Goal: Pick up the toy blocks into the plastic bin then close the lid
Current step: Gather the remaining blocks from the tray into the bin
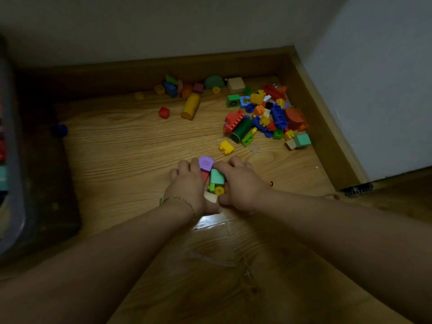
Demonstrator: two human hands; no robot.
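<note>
While the plastic bin [10,160] stands at the far left edge, well apart from your hands, your left hand [187,185] is the nearer to it. The wooden floor [131,155] runs to a dim corner of pale walls, where loose toy blocks [268,113] lie ahead and right. Left hand and right hand [240,185] curl round a small cluster [216,181] between them, a narrow grip holding it.

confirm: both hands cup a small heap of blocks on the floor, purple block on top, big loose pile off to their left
Wrong side: the head view shows the big loose pile to the right of the hands, by the wall. The left hand and right hand do cup the small heap, purple block on top.
</note>
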